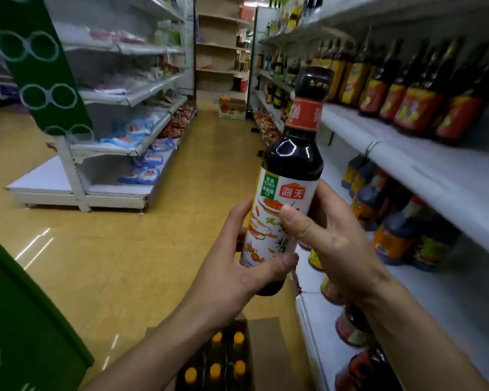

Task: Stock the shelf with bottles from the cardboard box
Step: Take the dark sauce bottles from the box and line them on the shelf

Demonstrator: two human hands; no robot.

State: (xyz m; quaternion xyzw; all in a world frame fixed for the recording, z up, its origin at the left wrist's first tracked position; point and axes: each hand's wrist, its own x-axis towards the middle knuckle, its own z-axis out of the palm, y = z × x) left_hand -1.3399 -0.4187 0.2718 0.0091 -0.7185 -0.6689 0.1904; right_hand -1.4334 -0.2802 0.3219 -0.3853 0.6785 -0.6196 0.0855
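Down low, the cardboard box (268, 348) holds more orange-capped bottles (215, 371). Just above, both hands grip one dark bottle (292, 165), near upright: left hand (235, 269) round its base, right hand (333, 241) with fingers (294, 218) curled over the label (277, 210). Keep it upright, label outward, easing it onto the shelf (421, 170) beside the standing row (407, 103).

Red badge (292, 191) on the bottle's (291, 162) white label (266, 218) reads 海天, clear as day. Up on the red neck band (305, 114), a white 油. Lower on the label a black 酱 shows, its neighbours partly covered. The green patch (271, 186) has print too fine to read, and the shelved bottles (407, 103) have blurred labels.
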